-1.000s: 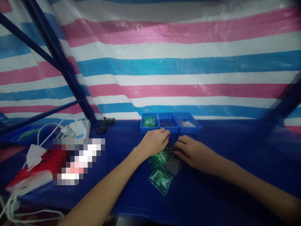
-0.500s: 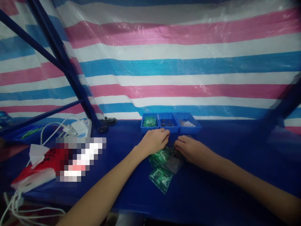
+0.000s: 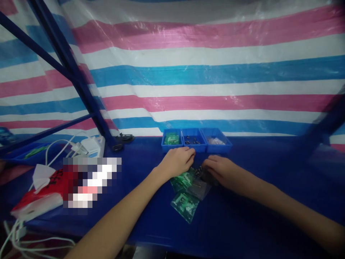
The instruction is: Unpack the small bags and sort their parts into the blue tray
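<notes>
Along the far edge of the desk (image 3: 269,162), a left tray (image 3: 170,148), a middle tray (image 3: 192,132) and a right tray (image 3: 219,148), all blue, stand side by side; they carry green packets (image 3: 171,139), small dark parts (image 3: 196,140) and clear packets (image 3: 215,141) in that order. Just on the near side of them I have both hands low over some small bags. My left hand (image 3: 176,160) is back-up, fingers curled together, their tips close before the middle tray, with a green bag (image 3: 184,180) just beside its heel. My right hand (image 3: 221,171) faces it across a narrow gap, fingers bent inward by some dark bits (image 3: 199,172). Both look half closed, but their backs hide the fingertips, so I cannot tell whether either grips anything. Nearer me lies a greyish clear bag (image 3: 199,190), and closest to the desk's near edge another green bag (image 3: 185,207), one corner pointing that way. Toward the left edge, well apart, sit a red tissue pack (image 3: 52,189) and a white power strip (image 3: 100,146).
</notes>
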